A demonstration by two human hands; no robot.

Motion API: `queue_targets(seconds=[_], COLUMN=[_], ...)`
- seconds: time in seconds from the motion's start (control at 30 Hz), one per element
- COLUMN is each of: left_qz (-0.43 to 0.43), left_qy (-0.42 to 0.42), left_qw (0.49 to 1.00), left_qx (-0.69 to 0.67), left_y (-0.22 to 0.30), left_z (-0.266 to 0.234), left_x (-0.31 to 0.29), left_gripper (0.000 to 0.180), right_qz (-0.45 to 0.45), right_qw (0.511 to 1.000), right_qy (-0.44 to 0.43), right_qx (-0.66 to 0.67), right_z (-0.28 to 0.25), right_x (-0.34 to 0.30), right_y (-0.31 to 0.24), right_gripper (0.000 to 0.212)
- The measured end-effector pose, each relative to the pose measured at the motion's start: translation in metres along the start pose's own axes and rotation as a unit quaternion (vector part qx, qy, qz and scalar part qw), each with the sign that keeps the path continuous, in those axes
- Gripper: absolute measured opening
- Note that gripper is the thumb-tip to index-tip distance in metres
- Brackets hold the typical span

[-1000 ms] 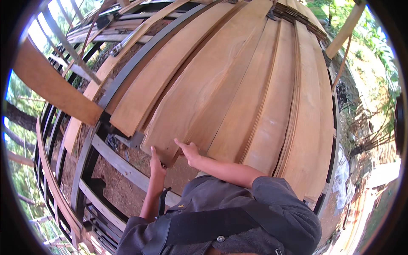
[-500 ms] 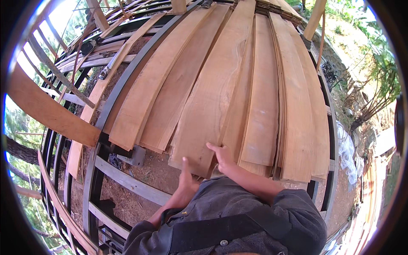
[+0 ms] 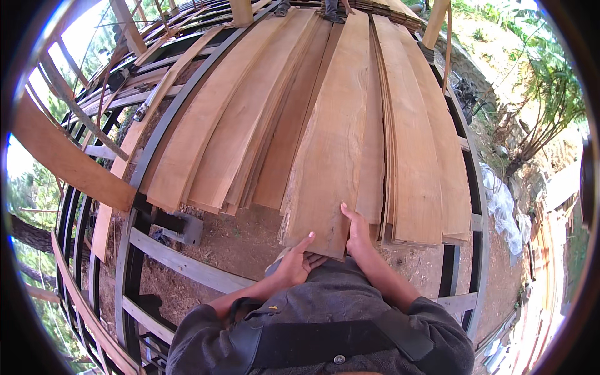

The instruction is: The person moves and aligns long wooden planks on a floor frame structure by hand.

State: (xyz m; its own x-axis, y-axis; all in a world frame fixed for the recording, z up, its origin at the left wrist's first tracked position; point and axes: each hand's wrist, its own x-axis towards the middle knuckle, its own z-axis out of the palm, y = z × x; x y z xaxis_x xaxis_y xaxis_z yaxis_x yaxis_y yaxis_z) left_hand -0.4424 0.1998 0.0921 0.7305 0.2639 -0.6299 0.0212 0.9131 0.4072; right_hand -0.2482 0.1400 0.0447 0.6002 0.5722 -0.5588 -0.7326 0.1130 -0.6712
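A long light-brown wooden plank (image 3: 328, 156) with an uneven left edge runs away from me down the middle. My left hand (image 3: 299, 264) is at the near end's left corner, thumb up against the board and fingers curled under it. My right hand (image 3: 359, 232) grips the right corner, its thumb on the upper face and the other fingers hidden. Beneath and beside this plank lie more planks in overlapping stacks, one to the left (image 3: 228, 144) and one to the right (image 3: 409, 150).
At the far end a person's legs (image 3: 333, 7) show, with a hand near the plank's end. Dark metal rails (image 3: 187, 100) frame the stacks. A curved board (image 3: 69, 156) juts in from the left. Clear plastic sheeting (image 3: 502, 212) hangs at the right.
Both hands and the held plank's near end have shifted right. The stacks on the left now lie apart from it, showing lower planks between. Another person's legs have come into view at the far end.
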Motion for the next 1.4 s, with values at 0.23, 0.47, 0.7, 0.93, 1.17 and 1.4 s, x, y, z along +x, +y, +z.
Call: queue_targets(seconds=[0.23,0.47,0.7,0.93,1.17,1.4], left_qz=[0.023,0.009,-0.048,-0.275,0.095,0.047], left_qy=[0.025,0.068,0.054,-0.161,0.08,0.168], left_qw=[0.999,0.997,0.995,0.942,0.958,0.896], left_qx=[-0.009,-0.033,-0.072,0.101,0.258,0.408], left_y=[-0.011,-0.035,-0.074,-0.049,-0.01,-0.008], left_z=[0.041,0.077,0.082,0.085,0.021,0.002], left_x=[0.024,0.09,0.121,0.108,0.133,0.159], left_gripper=[0.067,0.067,0.067,0.047,0.036,0.075], right_qz=[-0.091,-0.287,-0.429,-0.43,-0.401,-0.355], right_qw=[0.988,0.927,0.838,0.811,0.833,0.884], right_qy=[0.086,0.118,0.205,0.261,0.202,0.138], right_qx=[-0.088,-0.212,-0.268,-0.299,-0.324,-0.272], right_z=[-0.005,-0.031,-0.044,-0.07,-0.068,-0.034], right_x=[-0.003,-0.023,-0.108,-0.136,-0.099,-0.065], right_y=[-0.036,-0.053,-0.092,-0.098,-0.069,-0.064], right_gripper=[0.061,0.058,0.048,0.043,0.034,0.032])
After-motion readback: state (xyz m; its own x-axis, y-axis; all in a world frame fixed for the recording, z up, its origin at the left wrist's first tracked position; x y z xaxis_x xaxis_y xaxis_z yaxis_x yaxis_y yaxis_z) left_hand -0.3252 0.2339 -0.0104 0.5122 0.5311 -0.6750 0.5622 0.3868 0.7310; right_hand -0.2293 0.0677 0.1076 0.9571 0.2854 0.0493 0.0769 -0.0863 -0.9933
